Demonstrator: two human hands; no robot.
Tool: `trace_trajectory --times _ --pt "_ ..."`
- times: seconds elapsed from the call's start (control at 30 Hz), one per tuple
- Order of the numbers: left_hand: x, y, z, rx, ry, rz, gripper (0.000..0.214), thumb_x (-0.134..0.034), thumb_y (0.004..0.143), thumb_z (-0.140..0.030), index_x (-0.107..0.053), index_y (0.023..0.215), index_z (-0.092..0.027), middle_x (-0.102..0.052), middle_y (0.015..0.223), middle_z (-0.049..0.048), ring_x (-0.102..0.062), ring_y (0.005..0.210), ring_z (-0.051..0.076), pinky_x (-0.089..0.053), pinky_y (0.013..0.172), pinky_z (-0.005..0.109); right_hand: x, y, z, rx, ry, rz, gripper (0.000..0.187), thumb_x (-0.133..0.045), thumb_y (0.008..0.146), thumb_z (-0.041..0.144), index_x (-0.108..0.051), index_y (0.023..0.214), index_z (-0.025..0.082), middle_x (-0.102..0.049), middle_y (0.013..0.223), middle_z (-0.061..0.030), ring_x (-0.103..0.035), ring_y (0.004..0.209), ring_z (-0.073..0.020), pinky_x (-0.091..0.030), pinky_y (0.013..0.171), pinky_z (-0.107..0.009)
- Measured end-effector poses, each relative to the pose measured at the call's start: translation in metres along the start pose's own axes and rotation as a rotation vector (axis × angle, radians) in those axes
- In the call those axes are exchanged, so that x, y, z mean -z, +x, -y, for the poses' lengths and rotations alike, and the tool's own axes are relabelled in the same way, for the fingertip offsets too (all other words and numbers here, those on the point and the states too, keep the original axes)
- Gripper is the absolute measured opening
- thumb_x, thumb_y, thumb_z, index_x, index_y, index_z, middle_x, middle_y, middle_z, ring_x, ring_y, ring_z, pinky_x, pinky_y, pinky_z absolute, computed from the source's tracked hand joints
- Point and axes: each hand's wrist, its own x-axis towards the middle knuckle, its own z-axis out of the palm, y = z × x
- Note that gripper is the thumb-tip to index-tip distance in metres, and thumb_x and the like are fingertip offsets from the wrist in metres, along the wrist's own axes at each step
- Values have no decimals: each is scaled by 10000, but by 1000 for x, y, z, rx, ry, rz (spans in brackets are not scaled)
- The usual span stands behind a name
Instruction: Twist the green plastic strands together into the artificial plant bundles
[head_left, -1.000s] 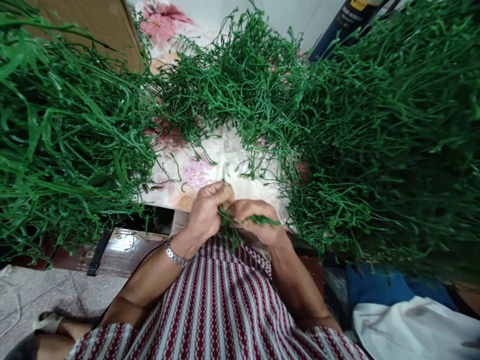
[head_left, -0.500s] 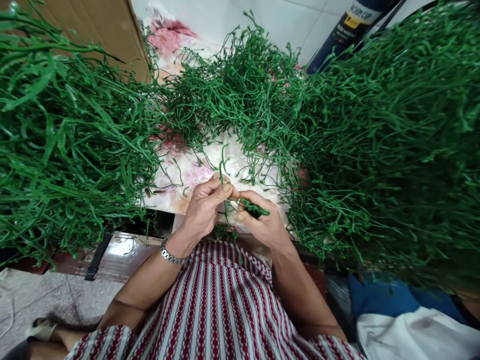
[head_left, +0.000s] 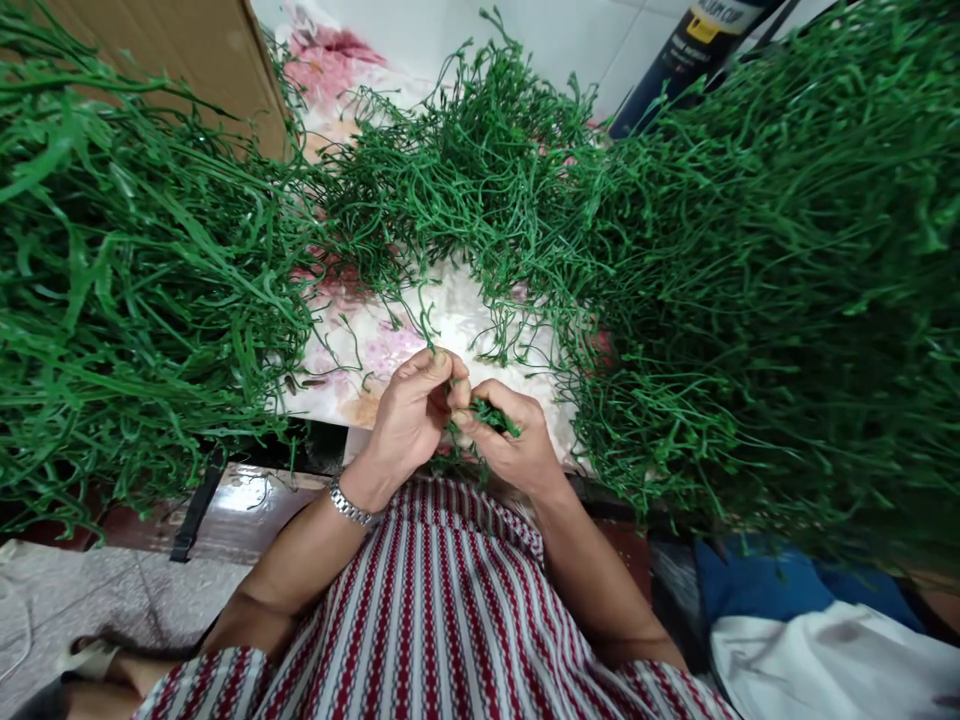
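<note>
My left hand (head_left: 409, 415) and my right hand (head_left: 517, 440) meet close together over the near edge of a flower-patterned cloth (head_left: 390, 340). Both are closed in a pinch on a small bunch of thin green stems (head_left: 491, 415) held between them. A metal watch band sits on my left wrist. Big heaps of the same green stems surround the hands: one at the left (head_left: 127, 290), one at the back (head_left: 480, 170), a very large one at the right (head_left: 765, 300).
A cardboard box (head_left: 187, 50) stands at the back left. A dark blue cylinder (head_left: 675, 60) leans at the back right. Blue and white cloth (head_left: 810, 630) lies at the lower right. Tiled floor and a sandal (head_left: 90, 655) show at the lower left.
The hands have drawn closer together and the stem that stuck up above my left fingers has come down into the pinch. The view shifted slightly.
</note>
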Motion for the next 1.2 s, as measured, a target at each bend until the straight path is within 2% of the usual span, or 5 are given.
trace_trajectory --times 0.2,0.33,0.63,0.83,1.2 --pt "1 10 -1 12 -104 -58 254 -681 682 -285 -516 561 -133 -319 413 -71 -281 378 24 -218 375 160 -8 -5 4 109 -61 4 134 -542 810 251 -532 699 178 -498 597 18 -435 526 -93 -340 525 -232" --pt "3 18 -15 -179 -105 -108 253 -686 687 -270 -502 571 -141 -283 418 -89 -256 374 15 -258 397 156 -5 -10 4 179 -65 103 170 -496 825 230 -499 663 181 -465 590 9 -429 542 -104 -320 524 -248" --pt "1 9 -12 -119 224 -3 215 -660 709 -340 -616 636 -143 -517 479 -24 -459 426 60 -343 413 178 32 -4 7 64 -133 -220 69 -452 872 242 -491 831 203 -521 688 -7 -488 594 -124 -391 577 -260" --pt "-1 5 -7 -135 214 -25 205 -662 711 -331 -627 656 -137 -534 470 -22 -455 416 50 -341 410 159 13 0 0 131 -334 47 167 -527 805 182 -528 972 186 -597 903 -59 -551 823 -166 -417 715 -271" --pt "-4 15 -6 -39 66 -85 249 -702 666 -289 -539 566 -131 -307 373 -83 -268 323 18 -192 331 148 0 -14 14 269 -281 156 175 -423 805 149 -416 638 200 -430 580 25 -396 533 -96 -330 518 -233"
